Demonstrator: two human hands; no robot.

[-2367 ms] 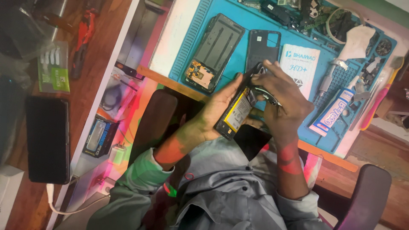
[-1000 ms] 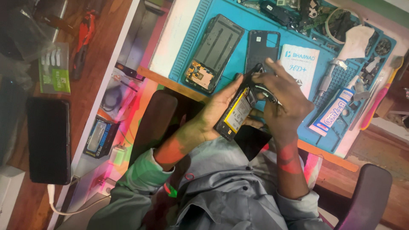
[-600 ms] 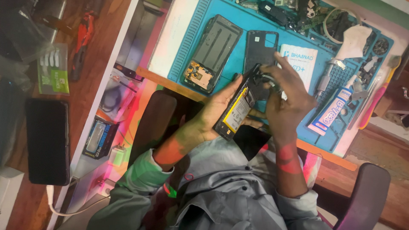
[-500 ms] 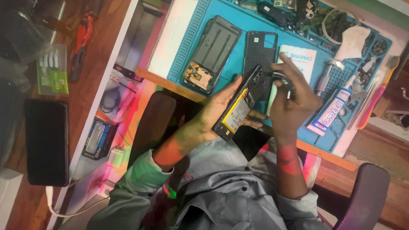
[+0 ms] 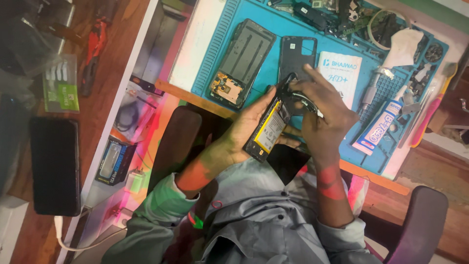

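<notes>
A dark phone [image 5: 54, 166] lies flat on the wooden surface at far left, at nine o'clock from the hands, with a white cable [image 5: 73, 243] running off its lower end. Above it, at about ten o'clock, sits a small green-labelled packet [image 5: 60, 83].

On the blue repair mat [image 5: 215, 54], at eleven o'clock from the hands, rests a phone frame [image 5: 243, 62] with its inner board showing; just right of it lies a black back cover [image 5: 296, 56].

The left hand [image 5: 249, 128] is curled around the opened phone [image 5: 269, 129], fingers wrapped on its left edge, the yellow-labelled battery facing up. The phone tilts, its top end toward one o'clock, held above the lap, at the mat's near edge.

The right hand [image 5: 325, 120] sits at the phone's three o'clock, fingers bent and pinched at the phone's top end; what they grip is too small to tell.

At three o'clock, a white glue tube [image 5: 380, 128] lies on the mat, and a white booklet [image 5: 340, 73] at one o'clock.
</notes>
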